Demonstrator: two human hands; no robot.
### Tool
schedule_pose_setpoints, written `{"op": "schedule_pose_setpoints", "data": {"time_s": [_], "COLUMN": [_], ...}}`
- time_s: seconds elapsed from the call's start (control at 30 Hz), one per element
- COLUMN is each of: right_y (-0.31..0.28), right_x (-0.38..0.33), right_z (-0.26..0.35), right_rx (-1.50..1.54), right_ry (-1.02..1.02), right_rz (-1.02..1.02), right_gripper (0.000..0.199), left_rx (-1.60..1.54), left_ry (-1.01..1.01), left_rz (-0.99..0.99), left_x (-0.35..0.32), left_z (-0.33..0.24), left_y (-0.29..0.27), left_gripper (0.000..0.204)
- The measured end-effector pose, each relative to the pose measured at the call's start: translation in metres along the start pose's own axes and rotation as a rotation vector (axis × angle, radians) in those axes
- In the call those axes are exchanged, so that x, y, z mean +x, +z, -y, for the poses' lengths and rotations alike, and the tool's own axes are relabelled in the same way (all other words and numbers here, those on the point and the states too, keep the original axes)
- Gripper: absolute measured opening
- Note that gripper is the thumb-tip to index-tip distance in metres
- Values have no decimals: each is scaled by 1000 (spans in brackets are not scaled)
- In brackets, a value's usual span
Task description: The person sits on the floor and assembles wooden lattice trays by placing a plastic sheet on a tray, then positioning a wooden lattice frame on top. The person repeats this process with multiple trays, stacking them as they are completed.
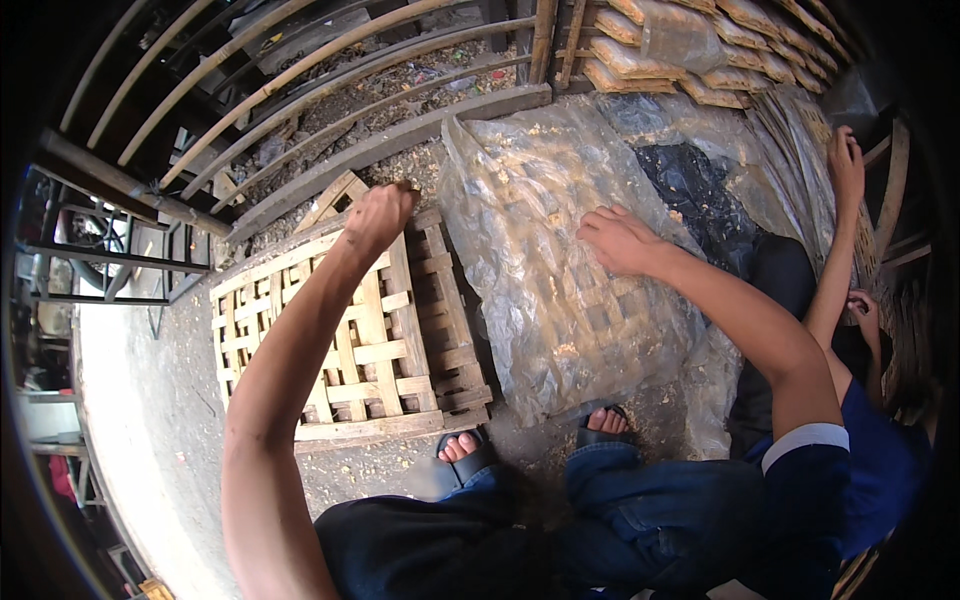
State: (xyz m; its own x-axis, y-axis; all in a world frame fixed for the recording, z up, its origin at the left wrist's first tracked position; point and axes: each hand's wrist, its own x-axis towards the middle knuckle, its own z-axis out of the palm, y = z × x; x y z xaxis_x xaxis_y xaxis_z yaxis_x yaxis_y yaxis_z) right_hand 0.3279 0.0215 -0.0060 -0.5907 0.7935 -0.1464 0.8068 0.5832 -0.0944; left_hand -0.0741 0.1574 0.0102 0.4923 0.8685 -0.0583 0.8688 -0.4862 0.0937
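Note:
My left hand (380,218) is closed in a fist above the far right corner of a slatted woven wooden rack (372,352). A small dark bit shows at its fingers, too little to name. My right hand (622,240) is over a crumpled clear plastic sheet (520,180), fingers slightly bent and a little apart. Whether they press on the sheet cannot be told. Pale crumbs are scattered on the plastic, and a woven lattice shows faintly through it. A second, darker rack (447,300) lies partly beneath the pale one.
At right, another person's hand (846,160) rests by stacked sheets and slats. Filled flat bags (640,60) are piled at the far right. Black plastic (690,195) lies beside the clear sheet. A bamboo-rail fence (330,60) runs along the back left. My sandalled feet stand close to the racks.

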Motion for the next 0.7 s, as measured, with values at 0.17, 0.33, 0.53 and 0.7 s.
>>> {"op": "schedule_pose_setpoints", "data": {"time_s": [0.17,0.33,0.53,0.7], "right_y": [5,6,1,3], "right_x": [-4,3,5,6], "right_z": [-5,6,13,15], "right_rx": [8,-6,-14,13], "right_ry": [14,-20,-22,-49], "right_rz": [47,57,114,54], "right_gripper": [37,30,34,31], "left_rx": [2,81,-161,19], "left_ry": [200,166,-34,80], "left_rz": [-38,-10,48,55], "left_x": [1,-4,-9,-7], "left_z": [-1,5,-3,1], "left_y": [-7,-14,-24,-31], "left_gripper": [37,23,26,22]}}
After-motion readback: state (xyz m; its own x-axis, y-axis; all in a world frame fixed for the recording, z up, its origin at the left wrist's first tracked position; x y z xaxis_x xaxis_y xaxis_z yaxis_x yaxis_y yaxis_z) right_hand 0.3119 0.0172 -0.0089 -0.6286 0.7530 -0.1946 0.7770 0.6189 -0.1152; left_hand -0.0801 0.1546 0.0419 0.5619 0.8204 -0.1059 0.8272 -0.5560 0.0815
